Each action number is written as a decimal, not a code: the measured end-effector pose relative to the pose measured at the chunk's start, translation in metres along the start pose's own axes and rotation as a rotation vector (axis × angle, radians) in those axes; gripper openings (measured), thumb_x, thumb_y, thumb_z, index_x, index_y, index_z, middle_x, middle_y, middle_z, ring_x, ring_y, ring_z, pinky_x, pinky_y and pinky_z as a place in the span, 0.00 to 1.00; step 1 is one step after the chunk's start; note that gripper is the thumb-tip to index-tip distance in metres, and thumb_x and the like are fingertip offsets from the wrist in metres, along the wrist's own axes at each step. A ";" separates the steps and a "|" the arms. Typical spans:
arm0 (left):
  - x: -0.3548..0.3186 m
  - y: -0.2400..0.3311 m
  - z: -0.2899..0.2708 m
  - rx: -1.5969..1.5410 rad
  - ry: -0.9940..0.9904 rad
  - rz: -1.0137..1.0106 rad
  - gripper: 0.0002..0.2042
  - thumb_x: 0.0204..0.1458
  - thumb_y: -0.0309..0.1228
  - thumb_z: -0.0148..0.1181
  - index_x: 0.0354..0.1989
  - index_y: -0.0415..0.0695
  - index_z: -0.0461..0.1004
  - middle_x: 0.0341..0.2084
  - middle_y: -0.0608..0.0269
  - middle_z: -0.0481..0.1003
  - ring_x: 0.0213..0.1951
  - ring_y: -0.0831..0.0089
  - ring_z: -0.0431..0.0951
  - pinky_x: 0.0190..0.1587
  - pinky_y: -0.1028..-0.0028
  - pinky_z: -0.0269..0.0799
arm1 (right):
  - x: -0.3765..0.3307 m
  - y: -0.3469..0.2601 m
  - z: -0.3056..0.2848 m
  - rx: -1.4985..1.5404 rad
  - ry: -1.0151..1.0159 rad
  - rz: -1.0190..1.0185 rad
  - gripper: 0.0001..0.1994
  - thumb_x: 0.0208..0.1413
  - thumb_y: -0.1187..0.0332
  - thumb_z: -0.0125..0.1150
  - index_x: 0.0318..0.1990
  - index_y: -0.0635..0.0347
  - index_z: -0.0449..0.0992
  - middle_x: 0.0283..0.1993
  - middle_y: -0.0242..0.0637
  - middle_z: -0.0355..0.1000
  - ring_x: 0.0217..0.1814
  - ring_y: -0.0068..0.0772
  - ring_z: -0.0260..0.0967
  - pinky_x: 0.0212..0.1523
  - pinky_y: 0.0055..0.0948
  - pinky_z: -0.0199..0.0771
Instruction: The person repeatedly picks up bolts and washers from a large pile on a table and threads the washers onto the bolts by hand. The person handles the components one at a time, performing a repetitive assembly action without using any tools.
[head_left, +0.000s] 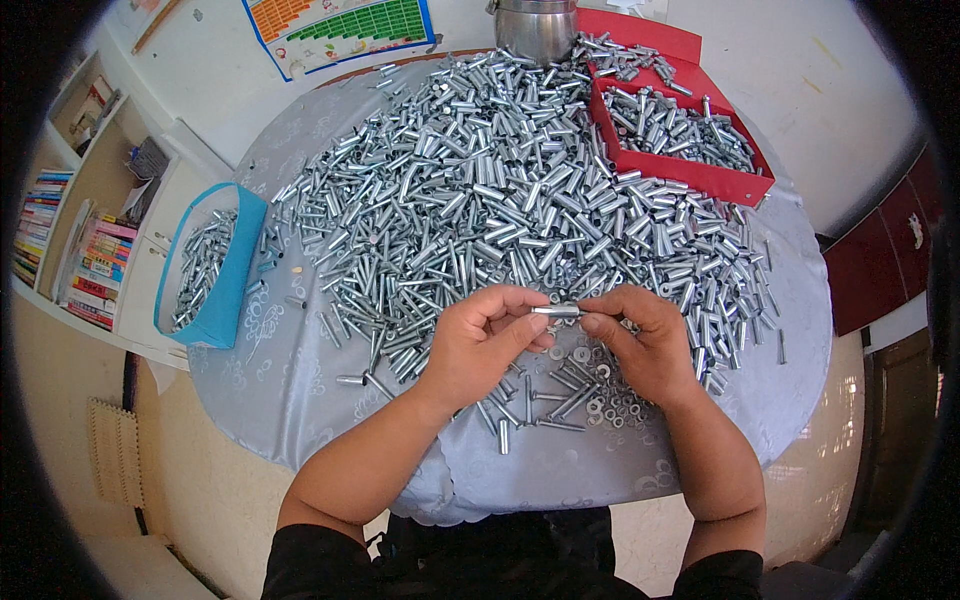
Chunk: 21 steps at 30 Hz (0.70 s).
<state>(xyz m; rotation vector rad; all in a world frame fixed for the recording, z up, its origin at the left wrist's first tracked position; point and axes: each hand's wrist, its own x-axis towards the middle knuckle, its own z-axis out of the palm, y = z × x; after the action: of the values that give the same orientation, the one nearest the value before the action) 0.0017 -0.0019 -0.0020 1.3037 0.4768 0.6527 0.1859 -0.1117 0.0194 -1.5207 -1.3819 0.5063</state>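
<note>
Between my two hands, over the near side of the table, lies a short shiny metal sleeve (556, 311), held level. My left hand (487, 335) pinches its left end between thumb and fingers. At the other end, the thumb and forefinger of my right hand (645, 340) are closed on it, partly hiding that end. Just beyond the hands spreads a large heap of silver sleeves and bolts (470, 190). Below and between my hands lie loose washers (608, 402) and several long bolts (560, 400). One sleeve (503, 437) lies apart, nearest me.
A blue-rimmed fabric box (228, 300) with metal parts stands at the left table edge. At the back right is an open red box (690, 182) full of similar parts. A steel pot (536, 30) stands at the far edge. Silver-grey cloth (350, 420) covers the round table.
</note>
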 end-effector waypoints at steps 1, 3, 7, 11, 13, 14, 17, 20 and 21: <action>0.000 0.000 0.000 0.003 0.019 0.005 0.10 0.58 0.21 0.56 0.47 0.35 0.72 0.37 0.55 0.78 0.35 0.70 0.82 0.38 0.73 0.81 | 0.001 -0.002 -0.001 -0.037 -0.002 -0.018 0.06 0.52 0.74 0.66 0.38 0.62 0.81 0.32 0.40 0.76 0.34 0.36 0.75 0.36 0.29 0.72; 0.001 0.000 -0.001 0.011 0.056 0.015 0.09 0.58 0.21 0.55 0.47 0.35 0.72 0.36 0.55 0.78 0.34 0.71 0.81 0.37 0.73 0.81 | 0.003 0.001 -0.002 -0.109 -0.022 -0.054 0.06 0.51 0.74 0.66 0.37 0.61 0.81 0.31 0.41 0.76 0.33 0.39 0.74 0.36 0.31 0.72; 0.004 -0.001 -0.006 -0.031 0.115 0.025 0.09 0.59 0.22 0.55 0.46 0.36 0.71 0.35 0.56 0.79 0.32 0.73 0.81 0.36 0.74 0.80 | 0.007 0.013 -0.015 -0.284 -0.168 -0.218 0.07 0.46 0.73 0.67 0.35 0.60 0.81 0.30 0.39 0.74 0.34 0.42 0.72 0.38 0.36 0.72; 0.002 -0.002 -0.005 -0.030 0.100 0.019 0.09 0.59 0.22 0.55 0.46 0.36 0.72 0.35 0.57 0.79 0.32 0.73 0.81 0.35 0.75 0.79 | 0.006 0.006 -0.018 -0.349 -0.316 -0.252 0.08 0.43 0.72 0.68 0.33 0.58 0.81 0.33 0.37 0.73 0.37 0.42 0.70 0.41 0.39 0.71; 0.001 -0.003 -0.003 -0.032 0.084 0.016 0.09 0.59 0.22 0.55 0.46 0.36 0.72 0.35 0.57 0.79 0.32 0.74 0.80 0.35 0.75 0.79 | 0.004 0.008 -0.015 -0.385 -0.309 -0.269 0.08 0.43 0.71 0.68 0.34 0.58 0.80 0.35 0.38 0.73 0.39 0.42 0.70 0.41 0.39 0.70; 0.001 -0.003 -0.003 -0.033 0.078 0.015 0.09 0.59 0.22 0.55 0.46 0.36 0.72 0.35 0.57 0.79 0.31 0.74 0.80 0.35 0.75 0.79 | 0.004 0.009 -0.014 -0.403 -0.306 -0.276 0.08 0.43 0.71 0.68 0.34 0.58 0.80 0.36 0.38 0.73 0.40 0.42 0.69 0.42 0.38 0.70; 0.000 -0.004 -0.002 -0.022 0.062 0.013 0.09 0.59 0.22 0.55 0.46 0.36 0.72 0.35 0.57 0.79 0.31 0.74 0.80 0.34 0.76 0.78 | 0.003 0.011 -0.015 -0.430 -0.348 -0.280 0.07 0.44 0.70 0.66 0.34 0.58 0.80 0.35 0.38 0.72 0.40 0.43 0.69 0.43 0.38 0.70; -0.001 -0.005 -0.002 -0.016 0.057 0.015 0.09 0.59 0.23 0.56 0.46 0.36 0.72 0.35 0.57 0.79 0.31 0.75 0.80 0.34 0.76 0.78 | 0.002 0.010 -0.012 -0.447 -0.345 -0.261 0.06 0.46 0.70 0.65 0.32 0.58 0.79 0.33 0.38 0.70 0.39 0.43 0.68 0.43 0.39 0.70; 0.000 -0.006 -0.002 -0.016 0.057 0.015 0.09 0.59 0.22 0.56 0.46 0.36 0.72 0.35 0.57 0.79 0.31 0.75 0.80 0.34 0.76 0.78 | 0.002 0.011 -0.012 -0.445 -0.337 -0.260 0.05 0.46 0.70 0.65 0.32 0.58 0.79 0.33 0.38 0.70 0.39 0.43 0.68 0.43 0.39 0.70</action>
<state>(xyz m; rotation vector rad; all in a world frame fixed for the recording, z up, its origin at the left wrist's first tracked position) 0.0011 -0.0015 -0.0080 1.2777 0.5075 0.7068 0.2015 -0.1125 0.0161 -1.6148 -2.0275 0.3114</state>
